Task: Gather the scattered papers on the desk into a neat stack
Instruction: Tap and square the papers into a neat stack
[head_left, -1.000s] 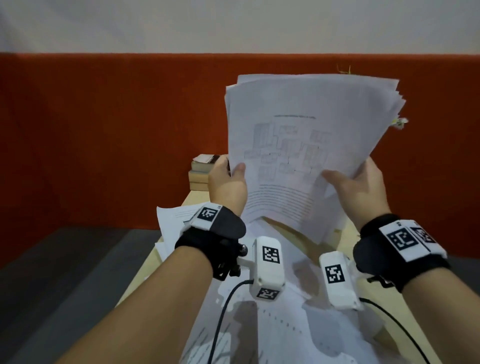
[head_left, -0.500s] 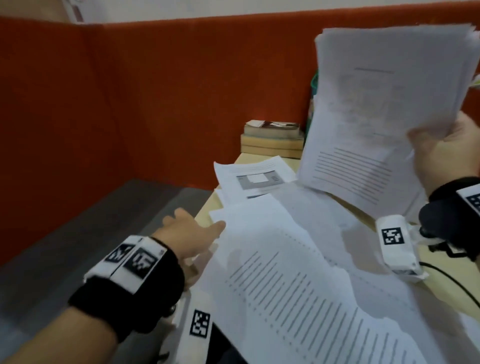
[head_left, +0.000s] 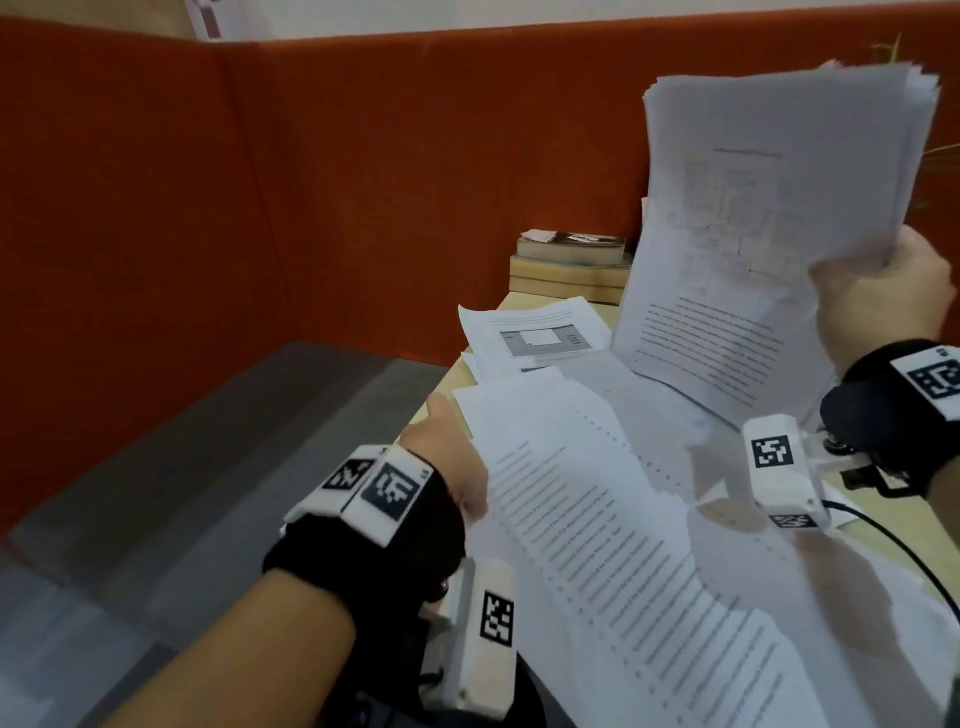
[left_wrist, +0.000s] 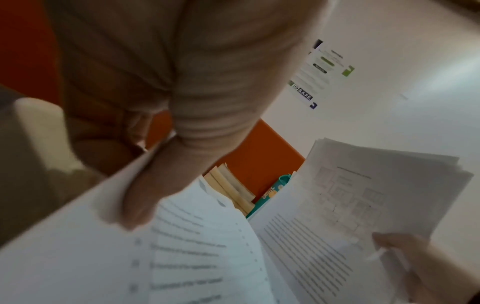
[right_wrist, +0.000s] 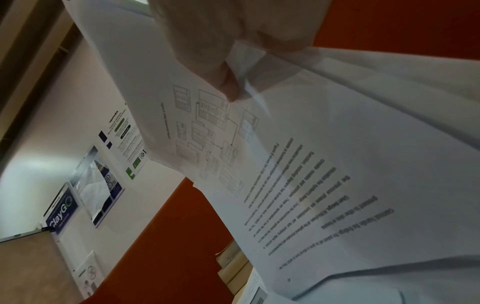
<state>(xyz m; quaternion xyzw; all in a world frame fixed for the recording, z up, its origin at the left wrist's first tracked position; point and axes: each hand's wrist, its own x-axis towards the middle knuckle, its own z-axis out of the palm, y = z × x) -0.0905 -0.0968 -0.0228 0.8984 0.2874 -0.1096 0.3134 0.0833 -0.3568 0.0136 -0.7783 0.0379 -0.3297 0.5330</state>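
The gathered bundle (head_left: 779, 218) is held upright above the desk (head_left: 878, 540), clamped in the right hand (head_left: 883, 291). A loose sheet (head_left: 597, 519) is pinched at its edge by the left hand (head_left: 447, 457); it should be lifted flat and slid squarely behind the bundle.

L hand (head_left: 449, 462) fingers hidden under sheet (head_left: 597, 545); sheet text blurred.
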